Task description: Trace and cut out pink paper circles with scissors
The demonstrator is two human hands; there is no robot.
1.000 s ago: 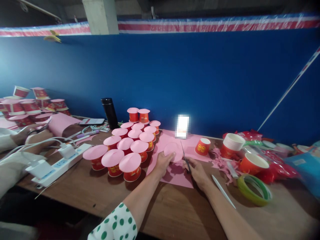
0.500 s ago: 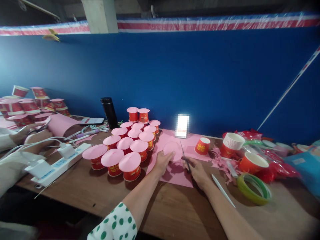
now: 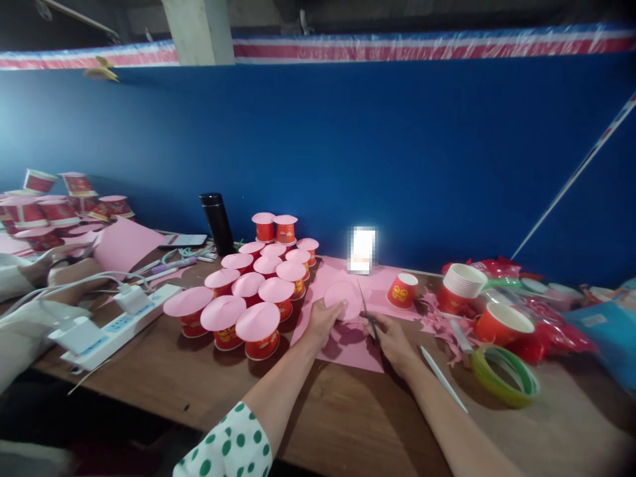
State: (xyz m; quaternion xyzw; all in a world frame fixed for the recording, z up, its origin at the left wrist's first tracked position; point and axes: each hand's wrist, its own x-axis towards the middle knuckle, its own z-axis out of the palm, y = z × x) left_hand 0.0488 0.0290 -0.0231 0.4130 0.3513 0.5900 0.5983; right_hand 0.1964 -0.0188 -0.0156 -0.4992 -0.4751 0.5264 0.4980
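My left hand (image 3: 322,323) is closed on a round pink paper disc (image 3: 344,299), with the thumb lying on top. In my right hand (image 3: 390,338) is a pair of scissors (image 3: 366,311), its dark handles in the fingers and its blades pointing away from me, close to the disc's right edge. Under both hands lies a larger sheet of pink paper (image 3: 348,354) on the brown table (image 3: 348,411). To the left stand several red paper cups (image 3: 262,346) turned upside down, topped with pink discs (image 3: 258,321).
Right of my hands are a red cup (image 3: 402,291), pink scraps (image 3: 447,324), stacked cups (image 3: 462,288), a white pen-like stick (image 3: 444,379) and green tape (image 3: 504,375). A black flask (image 3: 216,224) and a power strip (image 3: 122,329) stand left. A co-worker's hands (image 3: 69,271) hold scissors at pink paper (image 3: 126,245).
My hands, the disc and the scissors have hardly moved. At the left, the co-worker's pink sheet has shifted and now looks flatter and more pointed.
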